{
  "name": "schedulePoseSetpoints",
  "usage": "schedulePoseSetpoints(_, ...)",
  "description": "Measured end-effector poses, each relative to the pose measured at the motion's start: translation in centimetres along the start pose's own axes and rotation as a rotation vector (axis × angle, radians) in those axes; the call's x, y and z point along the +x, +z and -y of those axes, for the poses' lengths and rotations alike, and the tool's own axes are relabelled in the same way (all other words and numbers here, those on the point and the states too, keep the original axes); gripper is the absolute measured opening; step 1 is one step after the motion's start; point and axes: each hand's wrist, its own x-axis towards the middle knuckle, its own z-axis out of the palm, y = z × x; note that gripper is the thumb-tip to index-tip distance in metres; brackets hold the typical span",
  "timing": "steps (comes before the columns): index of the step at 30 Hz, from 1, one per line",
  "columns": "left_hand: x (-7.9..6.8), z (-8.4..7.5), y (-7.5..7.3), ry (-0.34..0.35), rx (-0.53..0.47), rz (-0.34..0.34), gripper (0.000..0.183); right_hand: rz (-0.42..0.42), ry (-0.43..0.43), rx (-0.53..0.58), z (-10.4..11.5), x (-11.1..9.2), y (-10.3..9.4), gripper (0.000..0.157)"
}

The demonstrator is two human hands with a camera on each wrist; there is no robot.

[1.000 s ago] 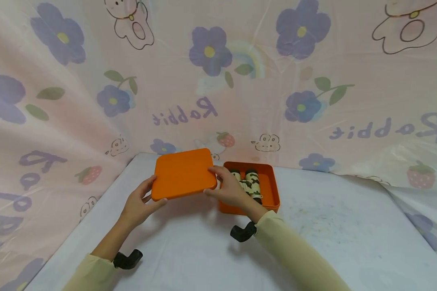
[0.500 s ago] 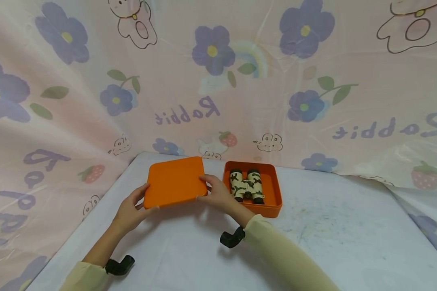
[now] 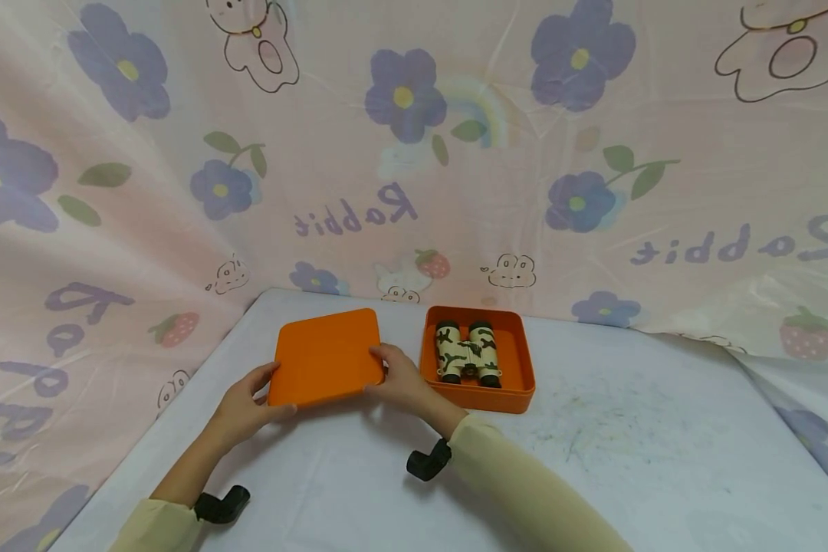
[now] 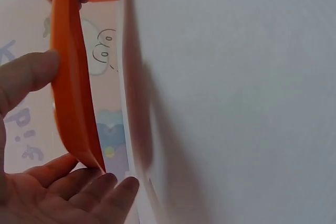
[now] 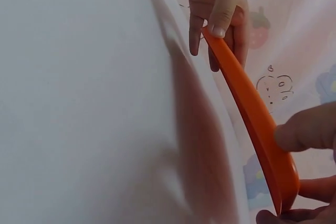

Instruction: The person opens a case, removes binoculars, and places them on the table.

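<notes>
A flowered curtain (image 3: 469, 180) hangs beyond my hands, and a white counter (image 3: 635, 437) lies beneath them. My left hand (image 3: 240, 406) and right hand (image 3: 403, 381) are apart, each pinching one side of an orange lid (image 3: 326, 359) between thumb and fingers, so the lid is between them, raised just above the counter. Just right of my right hand sits an orange box (image 3: 497, 399), with camouflage binoculars (image 3: 468, 353) lying inside it.

Mirrored "Rabbit" (image 3: 355, 215) twice on patterned backdrop (image 3: 483, 199); sideways lettering (image 3: 22, 374) at left, probably same word.
</notes>
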Motion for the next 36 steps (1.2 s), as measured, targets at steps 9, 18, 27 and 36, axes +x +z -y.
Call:
schedulePoseSetpoints(9, -0.3, -0.1, 0.0, -0.081, 0.038, 0.045, 0.094, 0.033, 0.067, 0.014, -0.1, -0.1, 0.7, 0.069)
schedulePoseSetpoints(18, -0.4, -0.1, 0.1, -0.121, 0.071, 0.049, 0.092, 0.059, 0.116, 0.003, -0.5, 0.0, 1.4, 0.069)
schedulePoseSetpoints(27, -0.4, -0.1, 0.7, -0.128, 0.133, 0.035, 0.089, 0.067, 0.163, 0.002, -0.8, 0.0, 1.9, 0.069)
schedulePoseSetpoints(36, -0.1, 0.1, 0.9, -0.13, 0.187, 0.033, 0.089, 0.082, 0.195, -0.01, -0.9, 0.0, 2.1, 0.069)
